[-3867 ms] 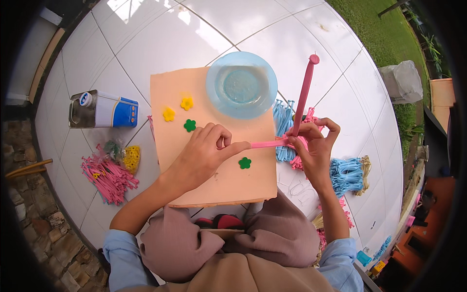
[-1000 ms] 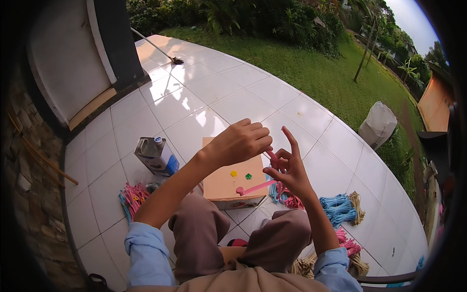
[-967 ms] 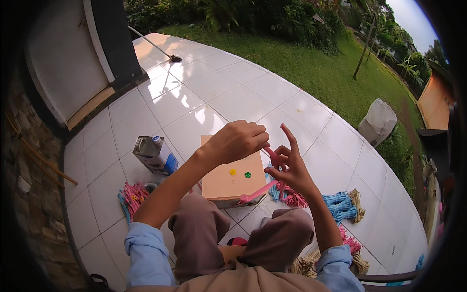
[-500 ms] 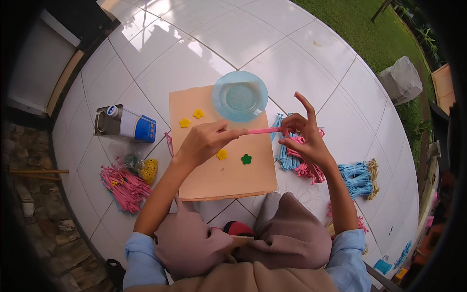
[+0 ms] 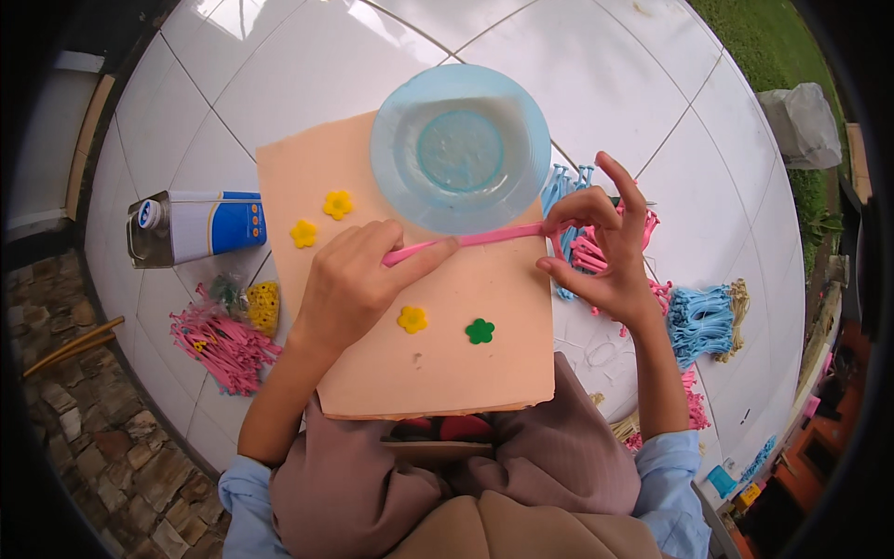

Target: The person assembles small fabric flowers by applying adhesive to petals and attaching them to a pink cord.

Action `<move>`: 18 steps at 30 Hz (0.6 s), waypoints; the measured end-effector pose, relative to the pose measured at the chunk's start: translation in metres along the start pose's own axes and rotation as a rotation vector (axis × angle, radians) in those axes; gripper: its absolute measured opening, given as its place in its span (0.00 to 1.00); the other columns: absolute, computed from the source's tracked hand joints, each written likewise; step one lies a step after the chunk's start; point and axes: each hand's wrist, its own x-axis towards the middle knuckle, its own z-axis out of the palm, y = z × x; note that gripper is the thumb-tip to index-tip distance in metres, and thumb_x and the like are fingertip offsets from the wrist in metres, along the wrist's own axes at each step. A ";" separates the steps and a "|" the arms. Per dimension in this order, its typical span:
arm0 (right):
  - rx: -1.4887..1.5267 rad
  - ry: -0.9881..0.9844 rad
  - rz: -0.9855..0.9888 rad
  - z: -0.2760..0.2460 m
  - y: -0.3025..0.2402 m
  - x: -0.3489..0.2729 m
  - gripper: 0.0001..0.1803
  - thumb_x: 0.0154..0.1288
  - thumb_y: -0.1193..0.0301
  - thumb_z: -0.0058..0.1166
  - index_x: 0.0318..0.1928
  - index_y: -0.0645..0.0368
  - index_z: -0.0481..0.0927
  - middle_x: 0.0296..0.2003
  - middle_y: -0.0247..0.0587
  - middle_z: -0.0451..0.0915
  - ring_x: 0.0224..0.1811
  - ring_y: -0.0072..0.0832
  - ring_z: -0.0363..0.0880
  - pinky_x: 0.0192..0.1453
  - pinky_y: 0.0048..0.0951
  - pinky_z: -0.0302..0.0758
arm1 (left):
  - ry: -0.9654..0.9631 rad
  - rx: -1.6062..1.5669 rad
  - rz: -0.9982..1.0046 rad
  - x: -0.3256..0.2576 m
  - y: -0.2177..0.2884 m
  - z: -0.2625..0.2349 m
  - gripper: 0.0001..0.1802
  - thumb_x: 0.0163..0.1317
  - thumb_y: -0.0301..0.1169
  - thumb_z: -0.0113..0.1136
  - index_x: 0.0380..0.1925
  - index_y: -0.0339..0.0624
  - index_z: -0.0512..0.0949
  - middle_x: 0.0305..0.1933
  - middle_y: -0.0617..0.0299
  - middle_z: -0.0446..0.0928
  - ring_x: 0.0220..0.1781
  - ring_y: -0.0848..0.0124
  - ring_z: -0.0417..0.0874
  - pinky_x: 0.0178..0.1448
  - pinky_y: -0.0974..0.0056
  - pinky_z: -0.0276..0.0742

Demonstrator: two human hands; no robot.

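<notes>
Leftmost, a metal can (image 5: 196, 228) lay on its side, mid-left of frame; below it, a heap of pink straps (image 5: 223, 345) and a bag of yellow pieces (image 5: 263, 307). Next, two yellow flowers (image 5: 303, 233) on a peach board (image 5: 372, 382). Left hand (image 5: 349, 284), centre-left: thumb stretched along the pink strip (image 5: 503, 232), fingers curled, pinching it. Strip at frame centre, by the lower rim of a blue plate (image 5: 400, 177), long axis crosswise, rising slightly rightward. It lay right of the left fingers and left of the right ones, both hands at it, neither nearer. Green flower (image 5: 480, 331) below. Right hand (image 5: 610, 252): one finger raised, others bent at the strip's right part, thumb apart; firmness of hold could not be told. Far right, a blue bundle (image 5: 703, 326)
</notes>
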 end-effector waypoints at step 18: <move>-0.206 0.107 -0.314 0.010 0.022 -0.025 0.51 0.42 0.61 0.70 0.62 0.50 0.49 0.41 0.43 0.79 0.47 0.36 0.77 0.63 0.50 0.61 | 0.015 -0.216 -0.083 0.002 0.002 0.001 0.22 0.41 0.23 0.58 0.41 0.49 0.81 0.22 0.62 0.62 0.23 0.68 0.70 0.27 0.66 0.69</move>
